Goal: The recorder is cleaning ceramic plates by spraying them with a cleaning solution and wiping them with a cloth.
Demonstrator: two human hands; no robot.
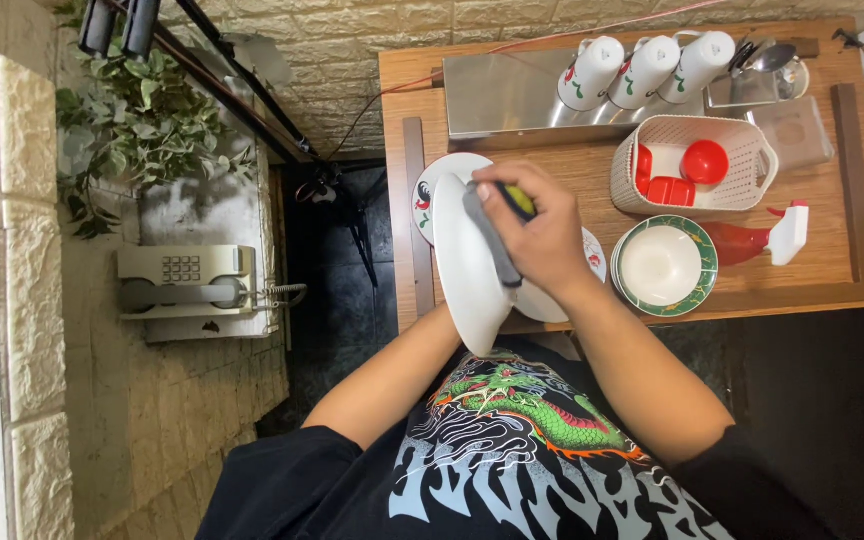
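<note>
A white plate [462, 270] is held on edge, tilted, above the near edge of the wooden table [572, 170]. My left hand is hidden behind the plate; only its forearm shows below, so the hold is presumed from the arm's position. My right hand [537, 235] presses a grey and yellow sponge [497, 225] against the plate's face. Beneath them lies a stack of white plates [432, 190] with a red flower pattern.
A green-rimmed bowl stack [664, 266] sits to the right. Behind it is a white basket [692, 165] holding red cups, and a red spray bottle [762, 235]. Three white mugs [642, 68] lean on a steel tray [497, 95]. A telephone [187, 280] stands at left.
</note>
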